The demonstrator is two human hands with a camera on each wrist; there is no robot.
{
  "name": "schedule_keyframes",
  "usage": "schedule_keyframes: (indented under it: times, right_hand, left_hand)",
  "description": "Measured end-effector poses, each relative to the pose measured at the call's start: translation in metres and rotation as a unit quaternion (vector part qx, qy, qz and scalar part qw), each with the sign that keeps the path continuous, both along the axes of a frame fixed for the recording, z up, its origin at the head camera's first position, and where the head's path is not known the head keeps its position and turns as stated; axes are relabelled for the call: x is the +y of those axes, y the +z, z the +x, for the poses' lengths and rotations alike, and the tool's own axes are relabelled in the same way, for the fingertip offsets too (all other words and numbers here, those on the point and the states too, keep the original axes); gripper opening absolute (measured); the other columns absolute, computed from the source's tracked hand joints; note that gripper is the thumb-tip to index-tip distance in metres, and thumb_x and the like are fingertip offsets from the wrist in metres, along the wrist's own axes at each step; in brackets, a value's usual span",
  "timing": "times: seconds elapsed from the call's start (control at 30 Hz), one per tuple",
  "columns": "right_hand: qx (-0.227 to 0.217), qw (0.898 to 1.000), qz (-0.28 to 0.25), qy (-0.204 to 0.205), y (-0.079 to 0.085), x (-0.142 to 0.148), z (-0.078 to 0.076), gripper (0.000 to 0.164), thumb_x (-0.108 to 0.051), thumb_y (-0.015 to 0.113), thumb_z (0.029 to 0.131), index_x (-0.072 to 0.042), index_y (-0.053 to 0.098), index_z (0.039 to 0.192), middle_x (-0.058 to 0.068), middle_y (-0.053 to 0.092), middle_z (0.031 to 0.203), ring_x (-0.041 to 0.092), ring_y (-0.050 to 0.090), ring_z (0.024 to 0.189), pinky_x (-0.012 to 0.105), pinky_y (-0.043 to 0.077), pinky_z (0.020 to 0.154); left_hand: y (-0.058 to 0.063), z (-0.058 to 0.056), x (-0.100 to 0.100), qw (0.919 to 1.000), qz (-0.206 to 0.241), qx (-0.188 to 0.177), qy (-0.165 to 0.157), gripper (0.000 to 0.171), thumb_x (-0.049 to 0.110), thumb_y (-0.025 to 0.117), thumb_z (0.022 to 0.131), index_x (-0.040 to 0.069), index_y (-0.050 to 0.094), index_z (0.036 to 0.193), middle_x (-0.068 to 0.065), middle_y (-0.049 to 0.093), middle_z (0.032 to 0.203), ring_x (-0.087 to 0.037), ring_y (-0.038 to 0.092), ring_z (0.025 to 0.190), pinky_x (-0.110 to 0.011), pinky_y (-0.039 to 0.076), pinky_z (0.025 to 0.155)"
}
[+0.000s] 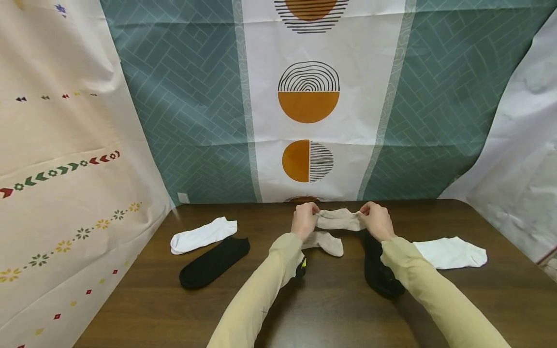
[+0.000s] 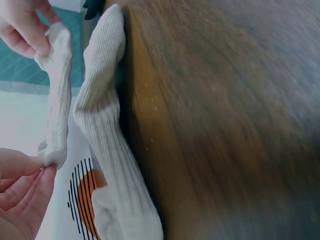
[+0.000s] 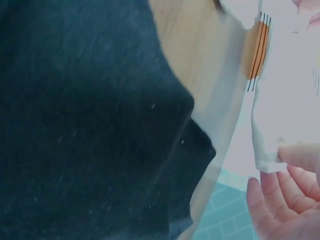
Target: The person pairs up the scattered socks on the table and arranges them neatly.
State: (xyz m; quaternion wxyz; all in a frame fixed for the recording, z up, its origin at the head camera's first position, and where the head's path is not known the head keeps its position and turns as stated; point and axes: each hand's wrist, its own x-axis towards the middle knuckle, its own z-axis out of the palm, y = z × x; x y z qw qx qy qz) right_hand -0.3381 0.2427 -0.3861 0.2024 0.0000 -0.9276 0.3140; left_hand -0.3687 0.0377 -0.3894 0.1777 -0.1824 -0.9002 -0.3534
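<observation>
Beige sock [image 1: 340,220] hanging stretched between both hands' fingertips, a second beige sock [image 1: 328,243] lying just below.
Left hand [image 1: 304,220] is pinching one end, right hand [image 1: 376,220] the other; thumbs are pressing on fingertips, no gap beyond cloth thickness, right hand's spare fingers spreading loosely. Doing this well likely means keeping pull light and even, grips level, fabric untwisted, smoothing creases between the fingers. No container is showing; socks are lying loose on the tabletop [image 1: 322,314]: dark sock [image 1: 378,275] below the right fingers, white sock [image 1: 452,253] out beyond them, another white sock [image 1: 203,235] and black sock [image 1: 214,262] sitting well left of the left fingers.
</observation>
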Motion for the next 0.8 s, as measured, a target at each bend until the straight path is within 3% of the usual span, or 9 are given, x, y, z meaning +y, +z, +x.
schedule_keyframes:
  times: [0.43,0.8]
  right_hand:
    - [0.006,1.000,-0.013,0.021,0.000,-0.014,0.002,0.009,-0.006,0.062,0.080,0.001,0.061,0.084,0.010,0.059,0.077,0.024,0.053,0.067,0.035,0.041,0.059]
    - [0.011,0.999,-0.014,0.045,0.007,-0.023,0.008,0.007,-0.004,0.062,0.079,0.002,0.061,0.082,0.009,0.059,0.074,0.024,0.053,0.067,0.034,0.041,0.060]
  left_hand:
    - [0.008,0.003,-0.024,0.9997,0.023,0.000,-0.012,0.009,-0.002,0.064,0.077,0.003,0.068,0.082,-0.004,0.061,0.074,-0.016,0.057,0.069,-0.026,0.044,0.061]
    - [0.014,0.007,-0.037,0.9996,-0.007,-0.018,-0.019,0.008,-0.001,0.063,0.080,0.004,0.067,0.086,-0.004,0.062,0.078,-0.016,0.058,0.072,-0.025,0.045,0.062]
